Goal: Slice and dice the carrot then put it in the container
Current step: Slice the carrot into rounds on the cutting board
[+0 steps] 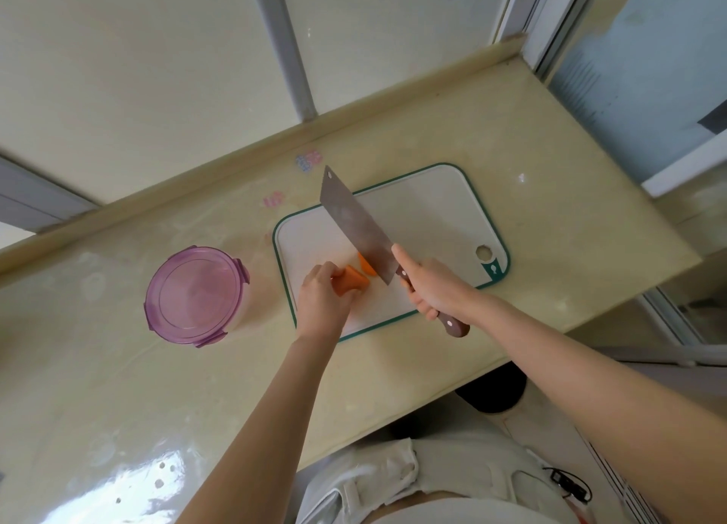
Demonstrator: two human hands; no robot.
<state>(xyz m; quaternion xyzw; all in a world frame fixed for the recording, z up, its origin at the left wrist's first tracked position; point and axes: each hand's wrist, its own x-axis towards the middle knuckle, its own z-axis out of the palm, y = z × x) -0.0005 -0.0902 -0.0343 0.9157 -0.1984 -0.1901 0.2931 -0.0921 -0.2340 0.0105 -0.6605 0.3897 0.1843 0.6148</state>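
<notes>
An orange carrot piece [351, 281] lies on the white cutting board [429, 216] with a green rim. My left hand [320, 299] grips its left end with curled fingers. A second, smaller carrot piece [365, 265] lies just beyond, partly hidden by the blade. My right hand [430, 283] grips the brown handle of a cleaver [356, 224], index finger stretched along the blade's spine. The blade stands between the two carrot pieces. A round container with a purple lid [196, 295] stands left of the board, closed.
The beige counter [550, 208] ends in a raised back ledge along the wall. Its right end stops near a window frame [684, 161]. The front edge runs diagonally just before my body. Small stickers [309, 160] lie behind the board.
</notes>
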